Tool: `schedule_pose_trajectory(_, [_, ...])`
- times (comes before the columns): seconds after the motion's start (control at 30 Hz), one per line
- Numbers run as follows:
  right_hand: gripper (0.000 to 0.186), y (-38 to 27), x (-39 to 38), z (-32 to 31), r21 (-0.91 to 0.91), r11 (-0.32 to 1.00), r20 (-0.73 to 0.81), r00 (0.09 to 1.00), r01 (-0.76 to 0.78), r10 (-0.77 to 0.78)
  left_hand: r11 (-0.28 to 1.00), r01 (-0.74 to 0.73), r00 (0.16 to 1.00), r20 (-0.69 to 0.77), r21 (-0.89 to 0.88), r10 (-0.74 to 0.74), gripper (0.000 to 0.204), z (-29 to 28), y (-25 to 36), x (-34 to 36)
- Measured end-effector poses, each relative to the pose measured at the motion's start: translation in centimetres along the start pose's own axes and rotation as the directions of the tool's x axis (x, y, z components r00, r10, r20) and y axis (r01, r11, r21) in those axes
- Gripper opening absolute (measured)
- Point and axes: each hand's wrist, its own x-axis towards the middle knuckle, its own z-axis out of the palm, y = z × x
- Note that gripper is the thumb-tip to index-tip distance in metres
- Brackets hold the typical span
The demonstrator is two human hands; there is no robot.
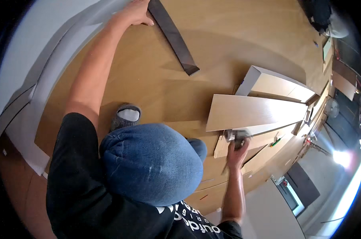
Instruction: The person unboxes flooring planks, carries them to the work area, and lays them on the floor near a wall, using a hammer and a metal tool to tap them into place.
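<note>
At the top edge my left hand (pixel 136 12) rests at the upper end of a long, dark grey-brown strip (pixel 174 38). Its thumb lies against the strip's edge; part of the fingers falls outside the picture. The strip slants down to the right over brown sheeting. On the right, my right hand (pixel 238 154) closes around a dark grey, blocky tool (pixel 238 137), smeared by motion, so its kind is unclear. That tool is beside the lower edge of a pale wood-coloured board (pixel 252 113).
Behind the pale board lies a white-edged, box-like panel (pixel 276 83). Cardboard pieces (pixel 264 139) and a green-handled item (pixel 276 142) lie to the right. A white panel (pixel 272 209) stands at lower right. My bent knee (pixel 152 163) and a slippered foot (pixel 126 115) are close by.
</note>
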Motion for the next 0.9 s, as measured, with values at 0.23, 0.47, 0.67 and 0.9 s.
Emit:
schedule_pose_trajectory(0.23, [0.053, -19.3, 24.0, 4.5, -0.409, 0.613, 0.609, 0.702, 0.676, -0.368, 0.995, 0.086, 0.995, 0.049, -0.044, -0.083, 0.12, 0.5, 0.9, 0.9])
schedule_pose_trajectory(0.47, [0.046, -21.7, 30.0, 10.9, -0.332, 0.285, 0.821, 0.424, 0.899, -0.382, 0.993, 0.087, 0.994, -0.074, 0.079, -0.081, 0.117, 1.2, 1.1, 1.0])
schedule_pose_trajectory(0.67, [0.044, -22.1, 30.2, 11.1, -0.296, 0.301, 0.867, 0.387, 0.907, -0.314, 0.991, 0.128, 0.991, 0.036, -0.039, -0.127, 0.117, 0.1, 2.0, 0.6])
schedule_pose_trajectory(0.9, [0.041, -21.6, 31.3, 12.0, -0.292, 0.143, 0.914, 0.32, 0.945, -0.25, 0.995, 0.077, 0.992, -0.102, 0.056, -0.071, 0.118, 1.6, 1.0, 0.6])
